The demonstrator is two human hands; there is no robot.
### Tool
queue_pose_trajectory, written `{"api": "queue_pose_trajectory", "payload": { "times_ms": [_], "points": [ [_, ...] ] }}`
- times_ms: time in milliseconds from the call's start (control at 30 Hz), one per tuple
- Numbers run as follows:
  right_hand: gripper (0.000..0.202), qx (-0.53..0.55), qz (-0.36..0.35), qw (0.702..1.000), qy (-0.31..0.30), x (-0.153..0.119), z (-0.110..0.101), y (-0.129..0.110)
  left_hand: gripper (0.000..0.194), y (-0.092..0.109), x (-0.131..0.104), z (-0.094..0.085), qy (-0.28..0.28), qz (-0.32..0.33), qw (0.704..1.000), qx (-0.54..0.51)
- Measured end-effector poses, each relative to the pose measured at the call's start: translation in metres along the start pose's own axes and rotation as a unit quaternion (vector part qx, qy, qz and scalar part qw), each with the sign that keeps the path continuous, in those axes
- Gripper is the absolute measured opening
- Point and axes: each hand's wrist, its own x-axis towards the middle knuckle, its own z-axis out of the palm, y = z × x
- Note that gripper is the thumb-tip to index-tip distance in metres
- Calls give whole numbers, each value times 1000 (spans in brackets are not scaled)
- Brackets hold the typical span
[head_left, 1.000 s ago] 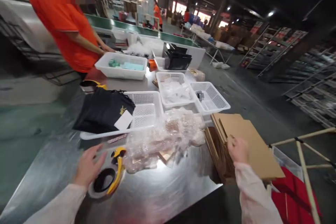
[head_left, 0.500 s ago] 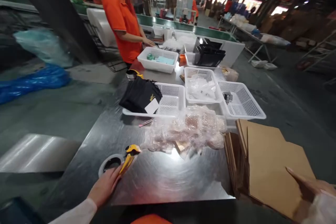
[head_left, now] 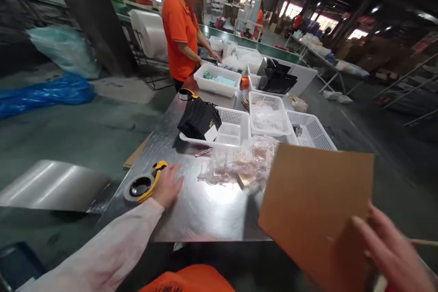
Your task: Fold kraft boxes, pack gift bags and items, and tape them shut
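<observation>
My left hand lies by the metal tabletop, fingers stretched out and apart, holding nothing. Right beside it, on its left, is a yellow-handled tape dispenser with a roll of tape. My right hand grips a flat brown cardboard piece by its right side, thumb across the near face. The cardboard is raised and tilted over the table's right front, hiding part of what is behind it. Bubble-wrapped packs lie heaped just beyond the hands.
A white basket holds black bags. More white baskets stand behind and to the right. A co-worker in an orange shirt stands at the far left of the table. A cardboard edge juts out at the left.
My right hand has lifted a cardboard piece from the stack and brought it leftward over the table. My left hand has let go of the tape dispenser, which now lies over the tape roll.
</observation>
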Motion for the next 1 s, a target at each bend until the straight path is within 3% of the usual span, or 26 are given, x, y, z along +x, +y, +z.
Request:
{"api": "queue_pose_trajectory", "payload": {
  "times_ms": [33,100,167,233,300,367,467,533,600,667,700,767,833,867,933,1000],
  "points": [
    [36,11,8,1000,-16,-9,29,-32,42,25,2,-2,11,40,995,-93],
    [36,51,0,996,-71,-22,90,-95,46,71,0,-8,-25,71,962,-264],
    [32,77,-15,990,-117,-28,146,-147,57,102,-3,-16,-96,31,916,-389],
    [28,112,-25,984,-137,-30,192,-182,73,112,-6,-22,-164,-36,865,-474],
    [27,171,-6,970,-172,-33,229,-197,89,107,-8,-24,-223,-113,812,-528],
    [36,246,46,943,-218,-39,262,-196,99,93,-9,-24,-267,-174,772,-551],
    [58,328,123,903,-249,-51,302,-174,99,71,-12,-23,-304,-206,759,-537],
    [59,332,133,907,-224,-56,317,-156,90,60,-10,-24,-323,-176,782,-504],
    [53,273,84,949,-135,-56,317,-144,85,54,-4,-29,-331,-125,815,-459],
    [39,161,-59,984,-54,-51,303,-146,92,53,6,-38,-309,-74,846,-429],
    [31,102,-163,980,-59,-49,293,-153,98,55,11,-43,-286,-40,868,-403],
    [18,-7,-358,920,-158,-48,276,-174,102,59,20,-53,-232,54,930,-280],
    [18,-102,-459,845,-257,-57,268,-201,87,65,27,-62,-186,151,967,-90],
    [23,-145,-473,824,-276,-65,269,-213,72,67,29,-65,-172,183,968,-13],
    [32,-208,-465,813,-281,-84,276,-234,39,69,33,-72,-160,216,962,57],
    [28,-230,-447,814,-292,-101,288,-250,29,69,36,-77,-151,235,958,72]
  ]
}}
